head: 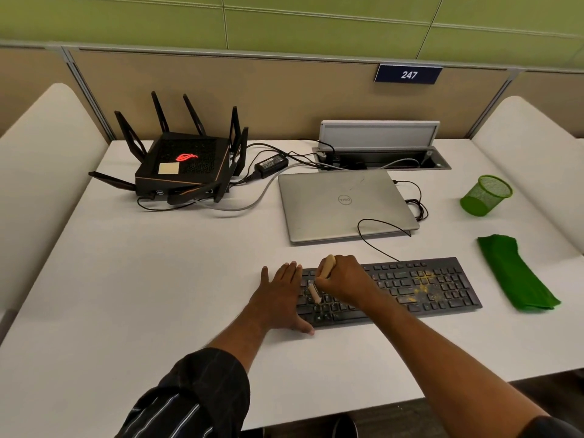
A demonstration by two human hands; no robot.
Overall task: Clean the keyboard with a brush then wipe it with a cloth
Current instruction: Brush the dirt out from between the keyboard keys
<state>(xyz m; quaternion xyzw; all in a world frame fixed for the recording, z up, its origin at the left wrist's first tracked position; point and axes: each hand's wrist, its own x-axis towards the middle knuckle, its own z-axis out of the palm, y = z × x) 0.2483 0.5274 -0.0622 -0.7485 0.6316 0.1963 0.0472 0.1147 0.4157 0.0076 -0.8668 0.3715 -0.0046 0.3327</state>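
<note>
A black keyboard (420, 287) lies on the white desk (158, 279), with yellow dust scattered over its right-hand keys. My right hand (344, 279) grips a small wooden-handled brush (316, 290), whose bristle end touches the keys near the keyboard's left side. My left hand (281, 295) lies flat with straight fingers on the keyboard's left end and the desk, thumb at the front edge. A folded green cloth (515, 275) lies on the desk just right of the keyboard.
A closed silver laptop (344, 205) sits behind the keyboard, with cables beside it. A black router (186, 165) with antennas stands at the back left. A green mesh cup (485, 196) lies tipped at the right. An open cable hatch (379, 153) is at the back.
</note>
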